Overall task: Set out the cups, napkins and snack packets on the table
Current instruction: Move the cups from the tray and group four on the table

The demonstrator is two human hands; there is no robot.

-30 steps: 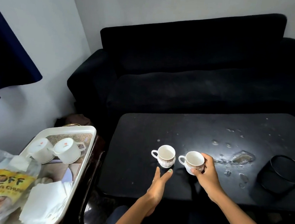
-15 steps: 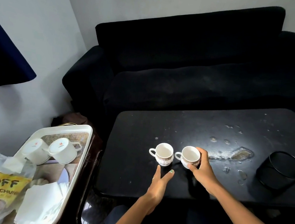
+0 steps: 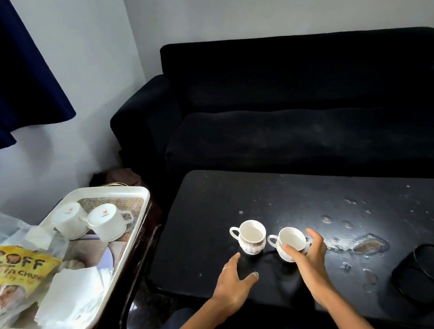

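Two cups stand upright side by side on the black tabletop [image 3: 220, 197], near its front edge, handles pointing left. The left cup [image 3: 252, 236] stands free. The right cup [image 3: 290, 243] has the right hand [image 3: 308, 258] around it: the thumb lies on its near side and the fingers [image 3: 314, 236] arch over its far side, curled loosely, so whether they grip it or are letting go I cannot tell for sure; it reads as a light hold. The left hand [image 3: 233, 282] rests flat on the tabletop in front of the left cup, fingers straight and spread, holding nothing.

By my judgement the task is at an early stage. Two more cups [image 3: 88, 220] lie tipped on their sides on the white tray [image 3: 141, 201] that sits on a stand just left of the tabletop. The napkins [image 3: 74, 291] are piled at the tray's near end, and a yellow snack packet [image 3: 13, 268] in a clear plastic bag lies beside them. None of these has reached the tabletop.

The tabletop is dark and worn, with pale chips and a larger scraped patch [image 3: 370, 244] right of the cups. A round black container [image 3: 425, 274] stands near its right end. Behind is a black sofa [image 3: 298, 106] against a pale wall, with a dark blue curtain [image 3: 14, 60] at the left.
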